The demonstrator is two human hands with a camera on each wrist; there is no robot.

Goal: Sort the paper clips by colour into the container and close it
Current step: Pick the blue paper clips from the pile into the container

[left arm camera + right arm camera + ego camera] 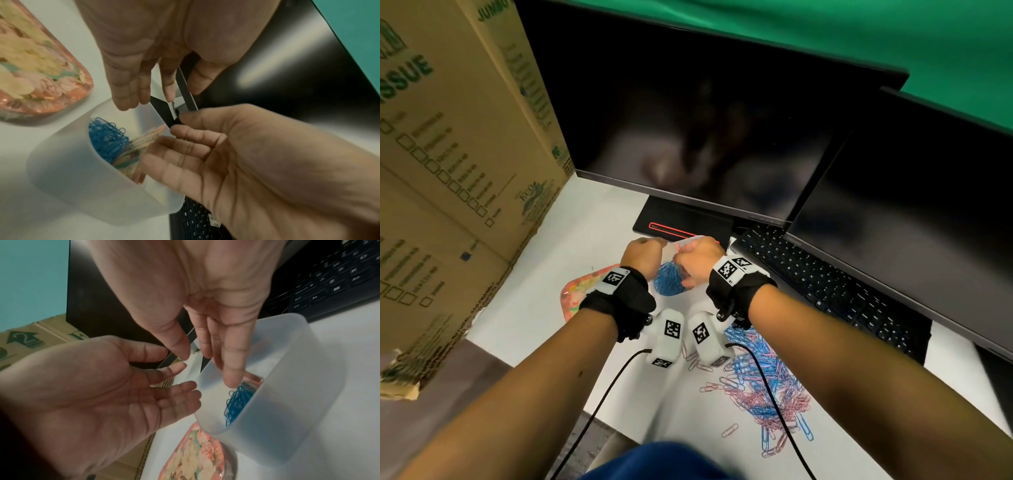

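Note:
A translucent white container (82,170) stands on the white desk, with blue paper clips (669,279) heaped in one compartment (236,400). The other side shows blurred pinkish content. Both hands hover over its far rim. My right hand (697,260) pinches a small paper clip (195,351) between thumb and forefinger; its colour is hard to tell. My left hand (642,255) is beside it, palm showing and fingers loosely bent, the forefinger reaching towards the clip. A loose pile of blue and pink clips (767,390) lies on the desk near my right forearm.
The floral lid (578,294) lies on the desk left of the container. A black keyboard (825,284) sits to the right, under two dark monitors (705,120). Cardboard boxes (455,137) wall off the left side. Two black cables (602,394) trail from my wrists.

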